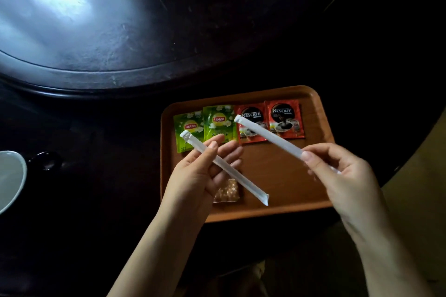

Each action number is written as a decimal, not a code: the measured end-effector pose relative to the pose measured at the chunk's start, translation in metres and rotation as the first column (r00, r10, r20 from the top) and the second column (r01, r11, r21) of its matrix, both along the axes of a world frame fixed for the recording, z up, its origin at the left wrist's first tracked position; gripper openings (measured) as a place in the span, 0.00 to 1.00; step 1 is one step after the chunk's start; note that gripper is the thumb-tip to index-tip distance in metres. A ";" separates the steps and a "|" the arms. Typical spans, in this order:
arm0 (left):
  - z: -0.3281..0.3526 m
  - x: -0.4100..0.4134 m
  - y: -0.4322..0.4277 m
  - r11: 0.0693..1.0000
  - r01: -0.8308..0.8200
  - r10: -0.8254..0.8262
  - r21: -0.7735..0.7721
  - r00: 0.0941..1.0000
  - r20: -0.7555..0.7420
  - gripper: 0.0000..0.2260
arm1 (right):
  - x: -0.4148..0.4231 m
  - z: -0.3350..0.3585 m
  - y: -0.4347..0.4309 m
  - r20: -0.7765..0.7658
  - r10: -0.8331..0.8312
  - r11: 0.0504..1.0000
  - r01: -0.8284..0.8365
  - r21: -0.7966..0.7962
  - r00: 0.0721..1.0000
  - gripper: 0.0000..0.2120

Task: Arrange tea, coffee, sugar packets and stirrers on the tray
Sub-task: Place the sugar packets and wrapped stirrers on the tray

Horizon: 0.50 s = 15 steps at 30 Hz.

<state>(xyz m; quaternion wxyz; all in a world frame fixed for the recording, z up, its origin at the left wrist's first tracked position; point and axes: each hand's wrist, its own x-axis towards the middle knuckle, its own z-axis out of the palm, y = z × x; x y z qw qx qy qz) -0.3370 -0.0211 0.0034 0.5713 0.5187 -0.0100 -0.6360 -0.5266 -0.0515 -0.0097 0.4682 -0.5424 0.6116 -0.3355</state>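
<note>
An orange-brown tray (284, 190) lies on the dark table. Along its far side lie two green Lipton tea packets (218, 119) and two red Nescafe coffee packets (286, 118) in a row. A brownish sugar packet (228, 191) rests near the tray's front left, partly hidden by my left hand. My left hand (200, 176) holds a white paper-wrapped stirrer (231, 173) above the tray. My right hand (337, 176) pinches a second white wrapped stirrer (268, 136) that points up-left over the coffee packets.
A large round turntable (108, 31) with a bright glare fills the table's far side. A white cup with a dark handle (9, 176) stands at the left edge. The table's curved edge runs down the right.
</note>
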 end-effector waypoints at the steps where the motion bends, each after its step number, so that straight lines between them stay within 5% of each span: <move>1: 0.000 0.002 -0.001 1.000 -0.004 0.004 0.000 1.000 -0.007 0.09 | -0.008 0.000 -0.006 -0.034 0.022 1.000 -0.023 -0.010 0.999 0.08; 7: -0.001 0.012 0.001 0.996 -0.084 0.084 -0.013 0.996 0.003 0.06 | -0.030 -0.010 -0.032 -0.351 0.261 0.959 -0.284 -0.015 0.900 0.07; 15: -0.003 0.018 0.004 0.995 -0.102 0.101 0.010 0.992 0.073 0.05 | -0.024 -0.023 -0.038 -0.644 0.294 0.925 -0.381 0.005 0.706 0.03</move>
